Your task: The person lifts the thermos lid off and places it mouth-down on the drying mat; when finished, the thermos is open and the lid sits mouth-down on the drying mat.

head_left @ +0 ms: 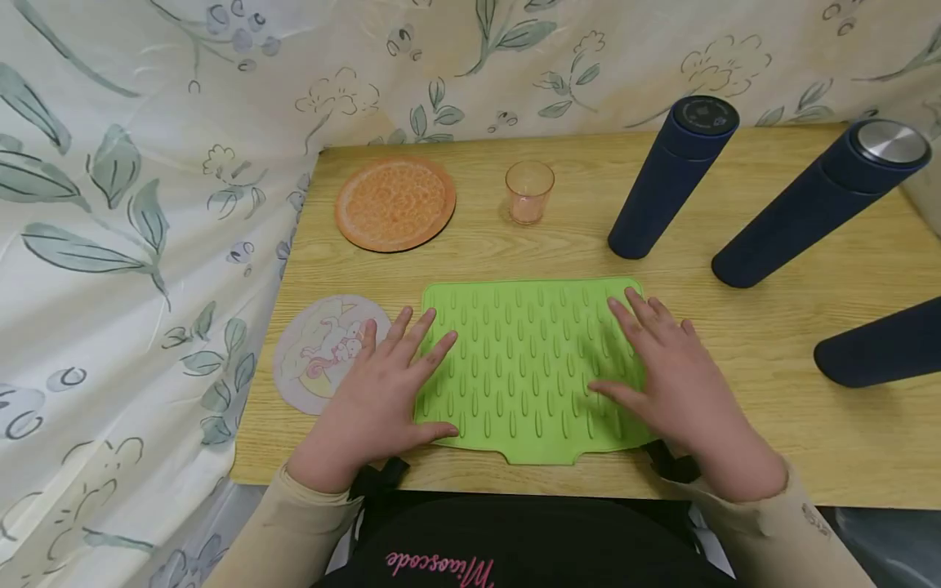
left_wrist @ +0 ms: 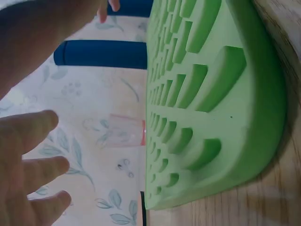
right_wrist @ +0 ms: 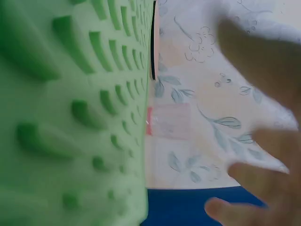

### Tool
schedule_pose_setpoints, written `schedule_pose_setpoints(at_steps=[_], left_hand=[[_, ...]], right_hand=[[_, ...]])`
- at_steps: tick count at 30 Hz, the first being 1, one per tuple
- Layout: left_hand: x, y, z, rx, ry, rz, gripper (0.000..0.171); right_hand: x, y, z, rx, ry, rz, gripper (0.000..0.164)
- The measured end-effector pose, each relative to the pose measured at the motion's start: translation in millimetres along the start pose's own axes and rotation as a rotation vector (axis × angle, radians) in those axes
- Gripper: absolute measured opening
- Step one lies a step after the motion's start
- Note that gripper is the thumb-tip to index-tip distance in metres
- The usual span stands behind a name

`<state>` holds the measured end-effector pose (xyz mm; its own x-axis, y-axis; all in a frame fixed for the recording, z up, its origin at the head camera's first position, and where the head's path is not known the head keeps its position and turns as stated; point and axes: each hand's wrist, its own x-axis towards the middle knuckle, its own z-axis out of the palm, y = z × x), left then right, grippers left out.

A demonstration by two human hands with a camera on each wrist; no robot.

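A light green ridged mat [head_left: 529, 367] lies flat on the wooden table, its short tab toward the person. My left hand [head_left: 382, 392] is spread at the mat's left edge, between it and the round pale coaster [head_left: 316, 351] with a cartoon print. Over the mat's right edge, my right hand [head_left: 669, 376] is held with fingers apart. Neither hand holds anything. In the left wrist view the mat's ridges [left_wrist: 207, 89] stand up from its surface, and the left fingers [left_wrist: 40, 172] are off it. The right wrist view has the right fingers [right_wrist: 256, 174] apart from the mat as well.
Behind the mat are an orange round mat [head_left: 397, 204] and a clear pinkish cup [head_left: 529, 192]. Dark blue bottles [head_left: 672, 180] stand on the right, one of them [head_left: 882, 343] cut by the frame edge. A floral curtain [head_left: 456, 73] hangs behind and left.
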<state>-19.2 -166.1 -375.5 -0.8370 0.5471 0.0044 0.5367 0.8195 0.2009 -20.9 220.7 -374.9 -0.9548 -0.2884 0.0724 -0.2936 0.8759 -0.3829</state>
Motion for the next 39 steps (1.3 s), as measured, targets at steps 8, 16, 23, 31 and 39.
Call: schedule_pose_setpoints(at_steps=[8,16,23,31,39], left_hand=[[-3.6,-4.0,0.1,-0.074,0.267,0.045,0.088],[-10.8,-6.7,5.8,-0.213,0.504,0.067,0.05],[-8.4,-2.4,8.5,-0.233,0.516,0.092,0.049],[15.9,7.8,-8.2,-0.192,0.443,0.145,0.047],[49.2,21.7,-67.7,-0.188,0.508,0.293,0.046]], right_hand=[[60.9,35.6,-24.9,0.521,0.255,0.437,0.083],[137.6,63.7,-32.3,0.724,0.247,0.585,0.11],[154.7,70.3,-14.5,0.812,0.339,0.562,0.099],[139.5,46.5,-14.8,0.791,0.452,0.448,0.091],[94.0,-11.6,-38.5,0.575,0.333,0.101,0.088]])
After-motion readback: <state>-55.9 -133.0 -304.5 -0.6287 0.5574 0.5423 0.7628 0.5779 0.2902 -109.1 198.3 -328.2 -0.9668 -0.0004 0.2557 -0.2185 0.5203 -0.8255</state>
